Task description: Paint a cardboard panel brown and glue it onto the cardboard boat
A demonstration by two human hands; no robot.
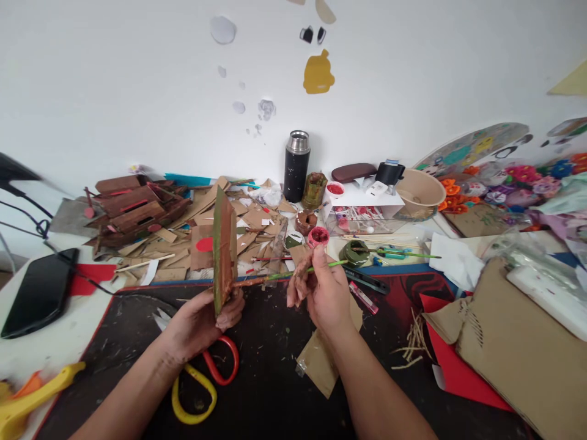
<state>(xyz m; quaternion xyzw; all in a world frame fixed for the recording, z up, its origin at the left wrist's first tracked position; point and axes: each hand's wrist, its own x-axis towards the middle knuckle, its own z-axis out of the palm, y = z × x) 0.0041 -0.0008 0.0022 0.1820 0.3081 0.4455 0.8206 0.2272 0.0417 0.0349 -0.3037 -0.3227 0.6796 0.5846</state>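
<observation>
My left hand (208, 321) grips a flat cardboard piece (224, 250) by its lower end and holds it upright, edge toward me. Its surface is painted reddish brown, with green along the near edge. In my right hand (328, 290), fingers closed, is a thin paintbrush (275, 277) with a green handle. The brown-coated brush tip meets the lower part of the cardboard piece. Brown paint smears cover several right fingers. Beyond that hand stand small paint pots: a pink-red pot (318, 237), a brown pot (306, 221) and a green pot (356, 252).
Scissors (197, 391) with red and yellow handles lie under my left wrist. Cardboard scraps (257, 217) and brown-painted models (137, 208) crowd the back left. A black flask (296, 168) stands by the wall. A phone (41, 293) lies left; folded cardboard (527, 348) lies right.
</observation>
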